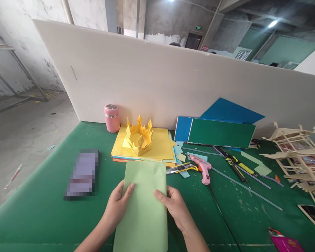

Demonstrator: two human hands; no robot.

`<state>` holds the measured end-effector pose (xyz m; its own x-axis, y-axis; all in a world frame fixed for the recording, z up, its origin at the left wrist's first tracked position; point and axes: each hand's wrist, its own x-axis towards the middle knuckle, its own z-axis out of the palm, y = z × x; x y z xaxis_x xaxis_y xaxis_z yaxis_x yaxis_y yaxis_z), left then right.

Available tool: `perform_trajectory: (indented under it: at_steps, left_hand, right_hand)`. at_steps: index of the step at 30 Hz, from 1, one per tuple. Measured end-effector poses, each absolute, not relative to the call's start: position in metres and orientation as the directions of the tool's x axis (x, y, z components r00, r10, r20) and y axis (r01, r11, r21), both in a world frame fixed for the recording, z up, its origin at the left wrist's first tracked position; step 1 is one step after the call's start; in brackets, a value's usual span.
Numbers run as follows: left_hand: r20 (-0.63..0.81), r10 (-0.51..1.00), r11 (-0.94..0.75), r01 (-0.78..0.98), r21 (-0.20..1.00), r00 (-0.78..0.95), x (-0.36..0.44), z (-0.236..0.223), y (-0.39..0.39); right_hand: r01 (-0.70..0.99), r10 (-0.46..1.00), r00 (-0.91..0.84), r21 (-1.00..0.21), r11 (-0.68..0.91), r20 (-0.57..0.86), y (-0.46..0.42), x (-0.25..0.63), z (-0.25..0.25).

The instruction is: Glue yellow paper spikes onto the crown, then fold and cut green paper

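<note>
A folded sheet of light green paper (143, 210) is held upright-lengthwise in front of me, over the near edge of the table. My left hand (119, 199) grips its left edge, thumb on top and fingers behind. On the opposite edge my right hand (173, 203) pinches it the same way. Just beyond the sheet's far end, a yellow folded-paper crown (139, 138) sits on a stack of coloured paper (162, 140) with yellow uppermost. The fingers behind the sheet are partly hidden.
To the right lie a utility knife (182, 168), a pink glue gun (203, 169) with a black cord, glue sticks and paper scraps. A pink flask (112, 119) stands by the white partition (147, 77). A phone (82, 173) lies left; a wooden stick model (296, 154) stands far right.
</note>
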<state>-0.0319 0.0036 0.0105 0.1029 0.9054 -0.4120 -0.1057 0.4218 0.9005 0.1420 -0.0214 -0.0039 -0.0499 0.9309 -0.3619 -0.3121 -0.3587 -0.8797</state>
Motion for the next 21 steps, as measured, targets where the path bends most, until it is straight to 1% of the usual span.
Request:
perform_trajectory:
  at_steps: [4, 11, 21]
  left_hand:
    - [-0.399, 0.912, 0.408, -0.113, 0.906, 0.096, -0.0311, 0.0117, 0.0039]
    - [-0.314, 0.946, 0.320, -0.067, 0.945, 0.078, -0.0319, 0.0108, 0.0041]
    - [-0.314, 0.946, 0.319, -0.055, 0.946, 0.080, -0.0327, 0.0090, 0.0038]
  right_hand:
    - [-0.307, 0.920, -0.027, -0.873, -0.380, -0.391, -0.0217, 0.1407, -0.0059]
    - [-0.345, 0.916, -0.034, -0.856, -0.385, -0.399, -0.0215, 0.1379, -0.0055]
    - [-0.334, 0.913, -0.015, -0.859, -0.389, -0.408, -0.0219, 0.1374, -0.0060]
